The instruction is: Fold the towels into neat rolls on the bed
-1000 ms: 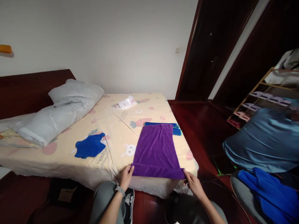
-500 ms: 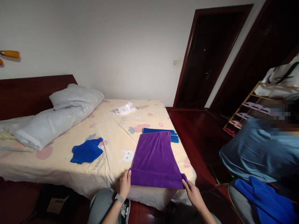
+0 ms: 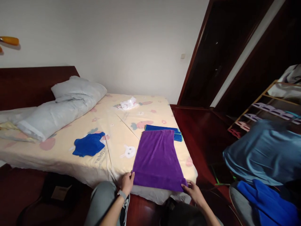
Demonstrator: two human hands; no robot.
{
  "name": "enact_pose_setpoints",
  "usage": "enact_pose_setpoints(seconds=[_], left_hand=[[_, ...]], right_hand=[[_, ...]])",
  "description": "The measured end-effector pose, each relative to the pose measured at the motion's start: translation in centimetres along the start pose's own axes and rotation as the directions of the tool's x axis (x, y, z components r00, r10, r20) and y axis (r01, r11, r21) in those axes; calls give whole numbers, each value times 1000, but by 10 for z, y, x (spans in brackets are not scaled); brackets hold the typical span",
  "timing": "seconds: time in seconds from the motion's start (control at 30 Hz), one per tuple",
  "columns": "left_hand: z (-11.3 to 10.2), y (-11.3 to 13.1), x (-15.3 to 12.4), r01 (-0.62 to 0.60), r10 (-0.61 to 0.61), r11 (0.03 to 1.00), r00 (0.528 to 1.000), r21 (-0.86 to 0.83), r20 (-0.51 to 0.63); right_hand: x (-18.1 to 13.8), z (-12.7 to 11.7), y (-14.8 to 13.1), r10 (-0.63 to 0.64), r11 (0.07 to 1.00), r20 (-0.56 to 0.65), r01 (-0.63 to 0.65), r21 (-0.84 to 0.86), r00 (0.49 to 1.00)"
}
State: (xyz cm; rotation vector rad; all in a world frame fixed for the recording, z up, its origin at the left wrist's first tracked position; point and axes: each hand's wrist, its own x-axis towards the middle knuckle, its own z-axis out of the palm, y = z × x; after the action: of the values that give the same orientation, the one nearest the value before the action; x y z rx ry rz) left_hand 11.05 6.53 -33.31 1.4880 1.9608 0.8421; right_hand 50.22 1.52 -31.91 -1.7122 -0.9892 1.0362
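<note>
A purple towel (image 3: 156,157) lies spread on the bed near its front right corner, with its near end turned back in a band along the bed's edge. My left hand (image 3: 128,182) pinches the near left corner of this towel. At the near right corner, my right hand (image 3: 191,191) grips the folded edge between thumb and fingers. Beyond the towel, partly covered by its far end, lies a folded blue towel (image 3: 162,127) with green edging. A crumpled blue cloth (image 3: 88,144) rests on the bed to the left.
On the bed (image 3: 122,138) are a grey quilt (image 3: 70,100) and a white plastic bag (image 3: 129,103). At right, a person in a blue-grey top (image 3: 261,153) is beside a shoe rack (image 3: 270,110). A blue cloth (image 3: 265,201) lies at lower right.
The view has shifted slightly. Both hands still hold the near corners of the purple towel, and its turned-back band lies flatter. The person at right has leaned partly out of view.
</note>
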Motion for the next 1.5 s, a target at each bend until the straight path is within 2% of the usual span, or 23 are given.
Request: enact_pose_setpoints(seconds=[0.17,0.3,0.4,0.47,0.6,0.67,0.73,0.8,0.87,0.93,1.0,1.03,1.1,1.17,1.23,1.3,1.4,1.5], left_hand=[[1,-5,-4,135,-128,971,991,-196,46],[-1,-7,-11,186,-166,926,982,-328,88],[-6,-8,-15,206,-175,895,978,-397,112],[-10,-9,-16,183,-149,885,982,-428,112],[-19,-8,-14,25,50,893,987,-449,155],[-23,-6,-13,-14,111,907,972,-420,207],[-28,-3,-13,-3,114,916,961,-401,252],[-33,-2,-13,52,85,909,948,-413,306],[-37,-1,-13,136,70,876,914,-462,401],[-38,-2,-12,198,104,831,863,-520,494],[-38,-3,-10,208,144,809,836,-549,530],[-37,-3,-8,186,153,819,841,-543,519],[-35,-2,-4,78,158,871,891,-485,426],[-34,2,-1,-74,185,921,947,-383,261],[-33,6,2,-186,231,934,966,-304,118],[-31,10,3,-204,236,935,968,-290,81],[-26,15,4,-144,184,949,975,-279,121],[-19,19,7,-121,140,978,985,-168,103]], right_hand=[[-9,4,-5,53,995,67,-59,84,996],[-16,0,-9,80,965,116,-106,241,990],[-20,-6,-9,102,962,172,-141,234,980],[-21,-9,-7,152,966,185,-186,180,971],[-20,-15,-7,219,944,219,-264,199,951],[-20,-19,-9,183,937,273,-252,242,944],[-21,-21,-13,119,944,308,-203,259,944],[-21,-23,-16,53,961,320,-136,240,946],[-18,-24,-16,7,975,323,-78,207,946],[-12,-23,-14,-1,985,291,-49,166,957],[-4,-20,-11,-7,996,177,-10,91,984],[0,-18,-10,-25,998,94,20,51,995],[5,-15,-9,-88,996,-36,88,2,995],[7,-13,-12,-121,993,-63,121,7,991],[6,-11,-17,-109,994,-30,110,17,994],[4,-10,-21,-95,995,-21,95,-3,995],[5,-8,-21,-119,991,-43,116,-61,992],[11,-5,-16,-99,981,-76,85,-172,992]])
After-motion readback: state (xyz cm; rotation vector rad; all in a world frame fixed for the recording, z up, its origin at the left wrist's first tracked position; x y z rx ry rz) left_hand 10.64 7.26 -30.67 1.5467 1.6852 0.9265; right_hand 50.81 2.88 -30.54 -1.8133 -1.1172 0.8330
